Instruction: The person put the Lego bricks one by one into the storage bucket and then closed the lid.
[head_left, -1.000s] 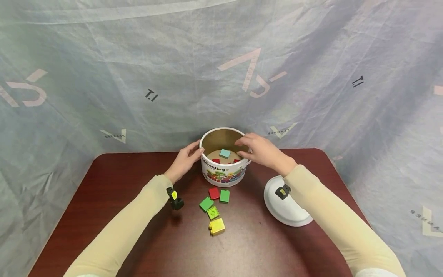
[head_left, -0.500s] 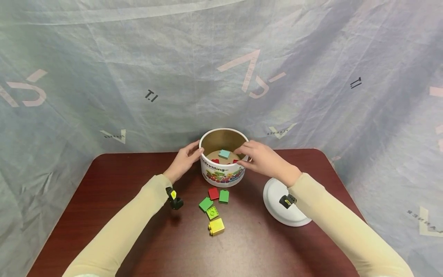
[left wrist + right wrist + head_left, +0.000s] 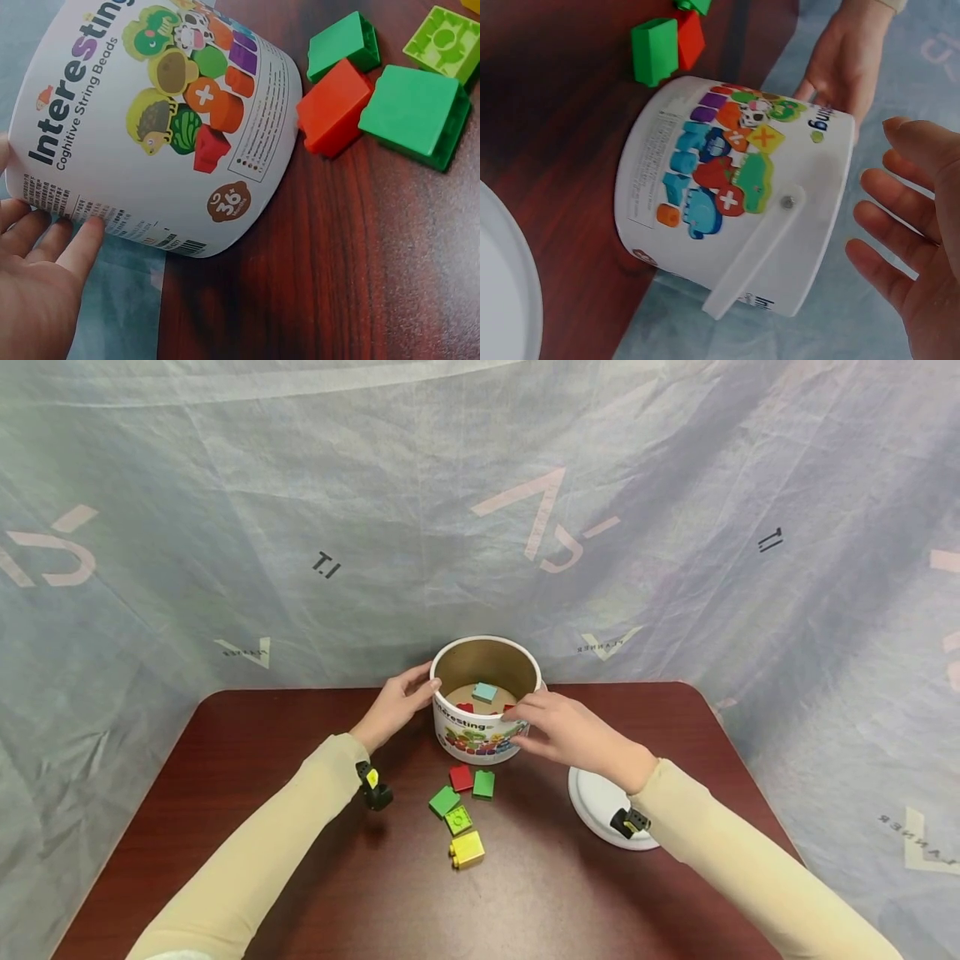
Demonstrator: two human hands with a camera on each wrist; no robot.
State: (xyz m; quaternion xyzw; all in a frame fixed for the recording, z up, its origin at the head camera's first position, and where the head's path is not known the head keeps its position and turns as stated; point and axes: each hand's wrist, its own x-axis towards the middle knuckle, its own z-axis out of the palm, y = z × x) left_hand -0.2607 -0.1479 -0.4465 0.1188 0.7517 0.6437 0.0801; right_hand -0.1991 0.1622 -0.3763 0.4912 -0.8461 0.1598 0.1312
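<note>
A white printed toy bucket (image 3: 480, 739) stands at the back of the table, its top uncovered. My left hand (image 3: 396, 703) holds its left side, thumb at the rim and fingers along the outer wall. My right hand (image 3: 566, 731) is at the near right of the rim; in the right wrist view its fingers (image 3: 896, 210) are spread, with nothing between them. Inside the bucket lie a light blue block (image 3: 484, 692) and some red blocks (image 3: 465, 707). In front of it are a red block (image 3: 461, 778), green blocks (image 3: 483, 785), a lime block (image 3: 458, 820) and a yellow block (image 3: 468, 849).
A round white lid (image 3: 600, 814) lies on the table at the right, partly under my right forearm. The bucket's white handle (image 3: 754, 255) hangs down its side. A grey cloth (image 3: 375, 527) hangs behind the dark red table (image 3: 360, 893).
My right hand has drawn back from inside the rim toward the bucket's near right side. The left hand stays on the bucket, and the blocks lie as before.
</note>
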